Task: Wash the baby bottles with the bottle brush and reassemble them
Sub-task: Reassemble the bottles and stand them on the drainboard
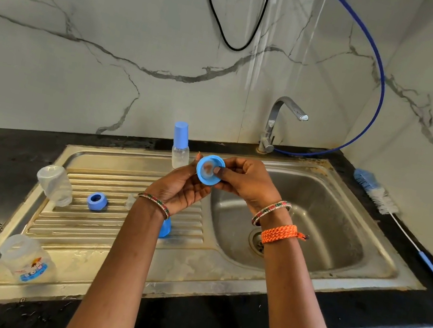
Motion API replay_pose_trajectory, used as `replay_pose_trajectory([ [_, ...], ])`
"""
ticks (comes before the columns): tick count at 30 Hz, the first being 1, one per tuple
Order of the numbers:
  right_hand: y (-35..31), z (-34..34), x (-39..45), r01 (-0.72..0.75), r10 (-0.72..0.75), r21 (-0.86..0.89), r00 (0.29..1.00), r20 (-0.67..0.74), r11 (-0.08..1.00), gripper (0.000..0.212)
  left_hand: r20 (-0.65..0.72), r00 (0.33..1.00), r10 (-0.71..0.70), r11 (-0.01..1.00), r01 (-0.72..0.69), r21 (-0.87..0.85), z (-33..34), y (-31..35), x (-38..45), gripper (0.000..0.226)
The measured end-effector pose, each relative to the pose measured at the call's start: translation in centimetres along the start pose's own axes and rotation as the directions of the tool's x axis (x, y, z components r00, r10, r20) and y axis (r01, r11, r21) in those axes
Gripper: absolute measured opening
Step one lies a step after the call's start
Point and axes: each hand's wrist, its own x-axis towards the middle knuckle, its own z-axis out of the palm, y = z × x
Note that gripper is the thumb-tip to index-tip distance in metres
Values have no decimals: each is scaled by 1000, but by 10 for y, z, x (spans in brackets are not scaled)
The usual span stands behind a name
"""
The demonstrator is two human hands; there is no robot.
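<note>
Together, both hands [246, 182] pinch a round blue plastic collar [209, 173].

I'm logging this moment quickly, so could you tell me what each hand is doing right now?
Left hand: fingers curled around the blue bottle collar, supporting it.
Right hand: pinches the same collar at its rim, thumb on its face.

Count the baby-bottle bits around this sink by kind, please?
Bottles: 3
Blue rings: 2, one held in both hands, one on the drainboard
Blue cap: 1
Brush: 1
Total: 7
</note>
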Motion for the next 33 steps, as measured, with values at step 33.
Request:
replay_pose_trajectory([
  [33,5,-9,2,20,-7,-161,997,77,987,41,-82,995,54,982,-38,183,13,-4,3,23],
])
